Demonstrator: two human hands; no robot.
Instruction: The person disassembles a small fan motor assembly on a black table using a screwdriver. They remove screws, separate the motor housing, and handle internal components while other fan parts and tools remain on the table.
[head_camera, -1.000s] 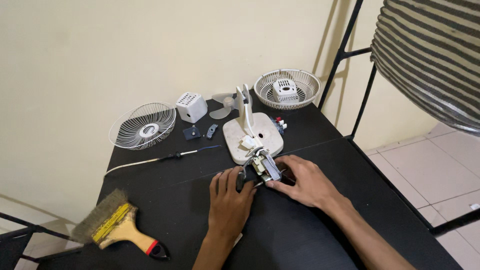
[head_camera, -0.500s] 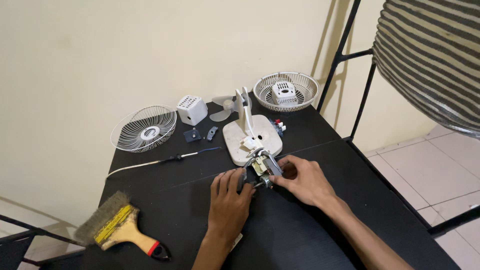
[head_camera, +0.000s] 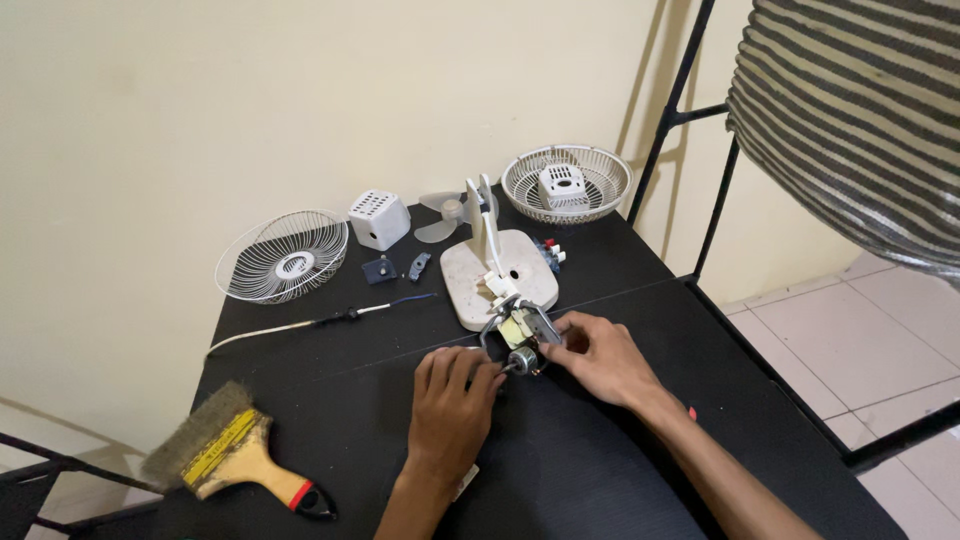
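A paint brush (head_camera: 235, 455) lies at the near left of the black bench (head_camera: 600, 480). Mid-bench, the left hand (head_camera: 452, 398) pinches the shaft of a small fan motor (head_camera: 520, 345), while the right hand (head_camera: 600, 358) grips the motor from its other side. Just behind stands the white fan base (head_camera: 500, 275). Farther back lie a cord (head_camera: 310, 322), a wire grille (head_camera: 283, 255), a white cover (head_camera: 379, 219), the fan blade (head_camera: 445, 212) and a second grille (head_camera: 566, 183).

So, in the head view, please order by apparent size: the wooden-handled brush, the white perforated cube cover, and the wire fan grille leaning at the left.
1. Wire fan grille.
2. Wooden-handled brush, though it lies nearer the camera, so this ranking is unsure.
3. White perforated cube cover.
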